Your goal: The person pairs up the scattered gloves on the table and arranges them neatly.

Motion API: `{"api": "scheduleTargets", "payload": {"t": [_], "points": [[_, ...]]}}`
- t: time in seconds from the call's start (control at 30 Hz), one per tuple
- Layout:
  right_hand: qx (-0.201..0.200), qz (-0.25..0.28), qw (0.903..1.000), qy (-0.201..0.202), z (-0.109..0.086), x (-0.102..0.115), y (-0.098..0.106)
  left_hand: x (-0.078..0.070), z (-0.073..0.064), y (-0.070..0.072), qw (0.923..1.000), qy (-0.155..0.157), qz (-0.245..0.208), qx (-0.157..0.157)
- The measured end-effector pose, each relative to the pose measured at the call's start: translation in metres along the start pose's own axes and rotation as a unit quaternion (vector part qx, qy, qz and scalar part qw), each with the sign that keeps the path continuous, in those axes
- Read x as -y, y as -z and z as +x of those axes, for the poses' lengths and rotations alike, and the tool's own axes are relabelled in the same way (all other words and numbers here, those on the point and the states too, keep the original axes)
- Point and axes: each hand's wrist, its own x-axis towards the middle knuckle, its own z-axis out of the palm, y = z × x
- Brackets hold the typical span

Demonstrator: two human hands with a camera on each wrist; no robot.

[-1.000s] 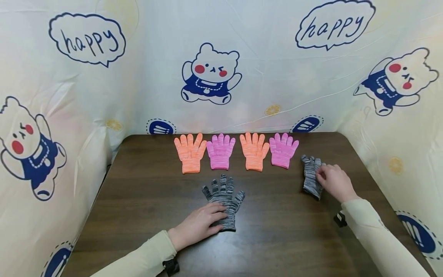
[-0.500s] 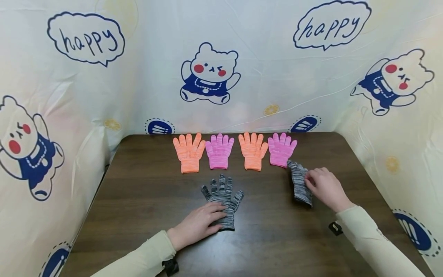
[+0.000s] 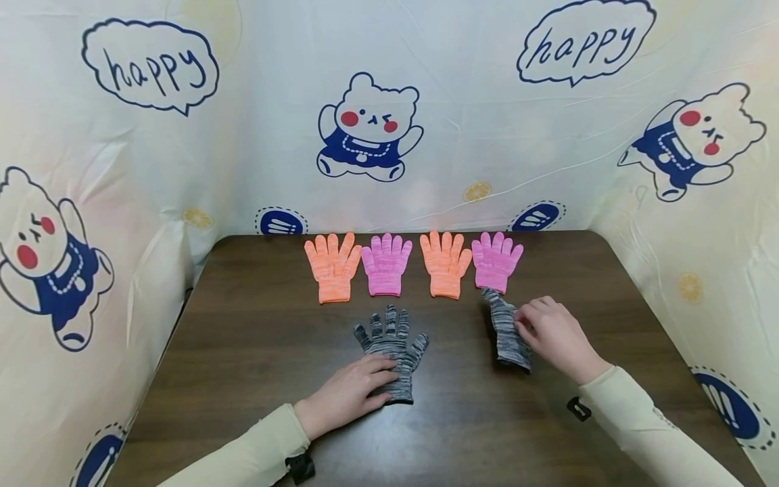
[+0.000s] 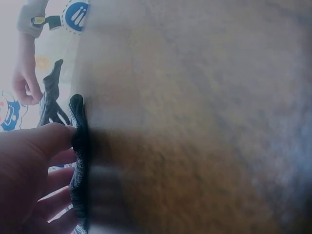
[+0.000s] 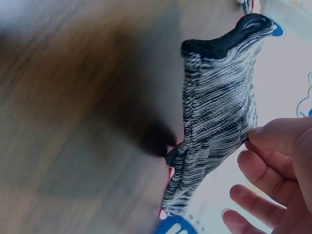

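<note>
A grey-and-black striped knit glove (image 3: 392, 343) lies palm-flat at the table's middle, its fingers spread away from me. My left hand (image 3: 348, 396) rests on its cuff end; in the left wrist view the fingertips press on the glove's edge (image 4: 79, 165). To the right, my right hand (image 3: 561, 339) pinches a second striped glove (image 3: 508, 337) by one side. In the right wrist view, thumb and forefinger nip the edge of this glove (image 5: 217, 102), its dark cuff opening uppermost in that picture and its body hanging tilted off the tabletop.
Along the back of the brown table (image 3: 262, 358) lie an orange glove (image 3: 333, 270), a pink glove (image 3: 387, 267), another orange glove (image 3: 446, 267) and another pink glove (image 3: 496, 262). A printed curtain (image 3: 262, 122) stands behind and at both sides.
My right hand has carried the second striped glove left and slightly toward me, from near the right side to just in front of the right pink glove. My left hand stays on the first striped glove.
</note>
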Motion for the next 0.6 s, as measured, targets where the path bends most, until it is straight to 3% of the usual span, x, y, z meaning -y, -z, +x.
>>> {"api": "scheduleTargets", "payload": {"t": [0.6], "points": [[0.000,0.014,0.9970,0.076,0.002,0.040,-0.019,0.000,0.000,0.000,1.0000,0.000,0.005,0.003]]}}
